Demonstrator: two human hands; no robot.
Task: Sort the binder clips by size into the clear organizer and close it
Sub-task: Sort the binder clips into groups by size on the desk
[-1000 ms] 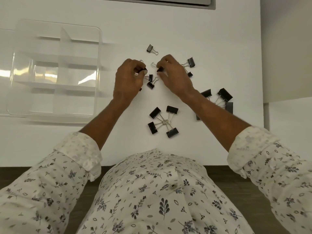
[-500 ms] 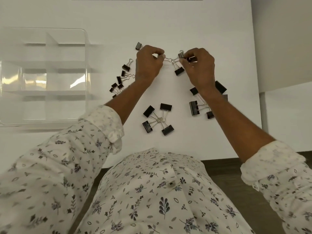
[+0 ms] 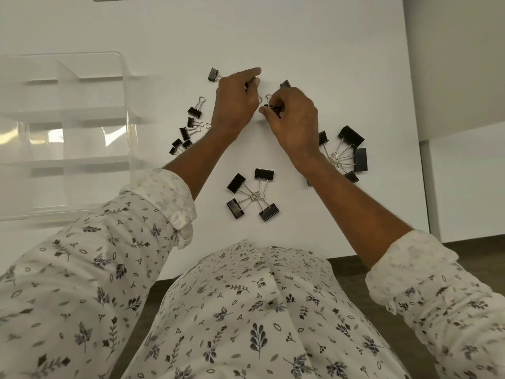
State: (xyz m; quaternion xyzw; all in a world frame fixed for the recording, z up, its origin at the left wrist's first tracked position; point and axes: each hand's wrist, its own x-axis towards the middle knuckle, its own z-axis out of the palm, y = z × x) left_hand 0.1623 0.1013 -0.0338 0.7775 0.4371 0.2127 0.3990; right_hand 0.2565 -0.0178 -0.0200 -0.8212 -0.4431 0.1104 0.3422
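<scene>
Both hands have closed in on each other, well right of the clear organizer (image 3: 124,86), which shows no clips yet: unhooking, not sorting, seems underway. The right hand (image 3: 293,124) pinches a small clip (image 3: 273,107), its long axis roughly parallel to the organizer's right wall, wire loop at the far end. On the left hand (image 3: 235,108) the fingers curl; their hold cannot be told.

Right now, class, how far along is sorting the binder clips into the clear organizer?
Done: nothing is filed yet; the clear organizer looks empty. The clips only lie in rough groups on the table: small clips, a linked medium cluster and large clips. In hand: the left hand and right hand pinch small linked clips, seemingly separating them. Left: filling the compartments and closing.
</scene>
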